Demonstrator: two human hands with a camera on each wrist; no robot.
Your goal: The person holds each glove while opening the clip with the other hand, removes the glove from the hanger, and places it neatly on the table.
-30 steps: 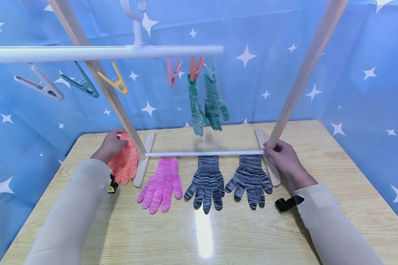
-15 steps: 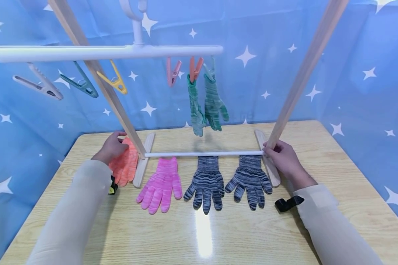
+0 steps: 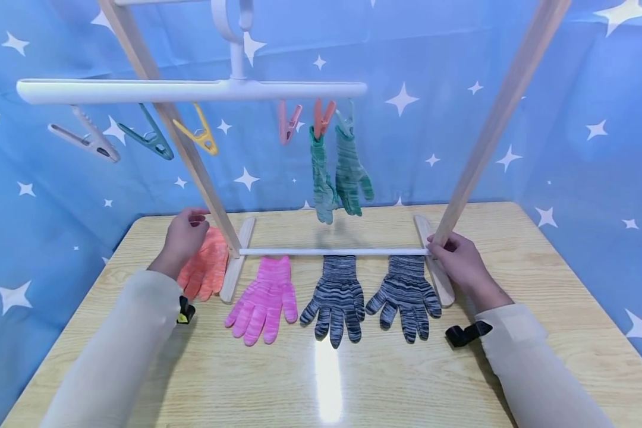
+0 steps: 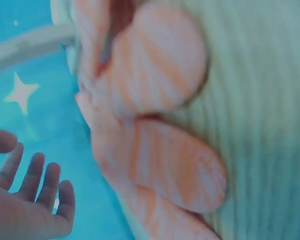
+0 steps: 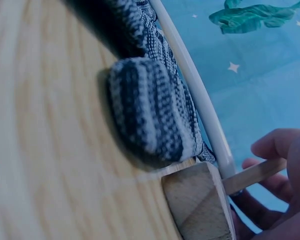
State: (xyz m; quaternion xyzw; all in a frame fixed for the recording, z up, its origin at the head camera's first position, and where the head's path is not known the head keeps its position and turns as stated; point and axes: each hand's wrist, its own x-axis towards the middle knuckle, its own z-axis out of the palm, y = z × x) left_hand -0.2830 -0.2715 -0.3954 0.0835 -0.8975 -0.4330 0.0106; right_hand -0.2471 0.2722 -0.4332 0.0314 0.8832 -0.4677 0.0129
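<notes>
My left hand (image 3: pixel 184 238) hovers at the cuff end of an orange glove (image 3: pixel 205 267). In the left wrist view its fingers are spread and loosely bent, holding nothing, with the glove's fingers close by. My right hand (image 3: pixel 462 261) grips the foot of the rack's right wooden post (image 3: pixel 471 160). The right wrist view shows thumb and fingers on either side of that post (image 5: pixel 257 175). Between the posts lie a pink glove (image 3: pixel 264 300) and two black-and-grey gloves (image 3: pixel 338 297) (image 3: pixel 406 294), fingers toward me, cuffs reaching the white lower bar (image 3: pixel 331 252).
From a white hanger (image 3: pixel 139 91) hang two green gloves (image 3: pixel 323 184) (image 3: pixel 351 172) in clothespins. Its other clips, including a yellow clothespin (image 3: pixel 199 134), hold nothing. The left wooden post (image 3: pixel 192 154) rises beside the orange glove. Blue star-patterned cloth (image 3: pixel 428 59) surrounds the wooden table (image 3: pixel 257 380).
My left hand's fingers have come off the orange glove and lifted slightly. The head view has shifted a little. My right hand keeps its grip on the post.
</notes>
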